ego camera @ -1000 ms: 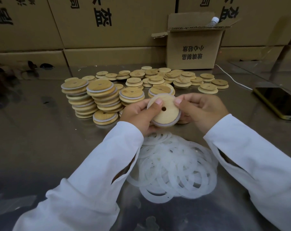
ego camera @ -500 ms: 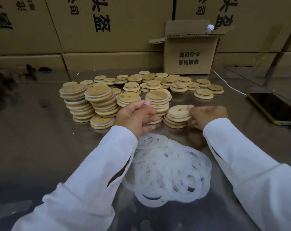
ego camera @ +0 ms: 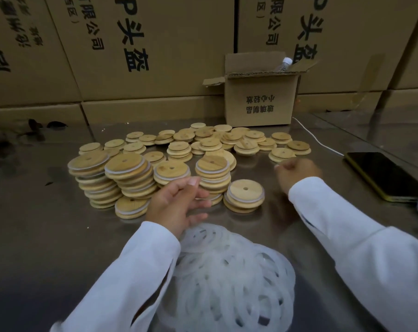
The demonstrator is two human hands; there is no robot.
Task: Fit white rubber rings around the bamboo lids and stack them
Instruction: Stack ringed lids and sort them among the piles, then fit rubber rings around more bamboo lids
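Note:
Several stacks of bamboo lids fitted with white rings [ego camera: 131,178] stand on the steel table [ego camera: 35,236]. A short stack [ego camera: 245,197] stands at their right end, its top lid ringed. My left hand [ego camera: 179,204] hovers in front of the stacks with relaxed fingers and holds nothing. Behind it, loose bamboo lids without rings [ego camera: 227,140] lie spread toward the back. My right hand [ego camera: 296,173] is blurred, with loosely curled fingers and nothing visible in it, just short of the nearest loose lid [ego camera: 282,154]. A pile of white rubber rings [ego camera: 227,271] lies close to me between my sleeves.
A dark phone [ego camera: 383,176] lies at the right edge, with a white cable [ego camera: 318,142] running back from it. A small open cardboard box [ego camera: 258,99] holding a bottle [ego camera: 284,64] stands behind the lids. Large cartons [ego camera: 155,56] wall off the back.
The ringed lid that both hands held was set on the short right stack and let go. My right hand has since moved back and right toward the loose lids; my left hand stays empty.

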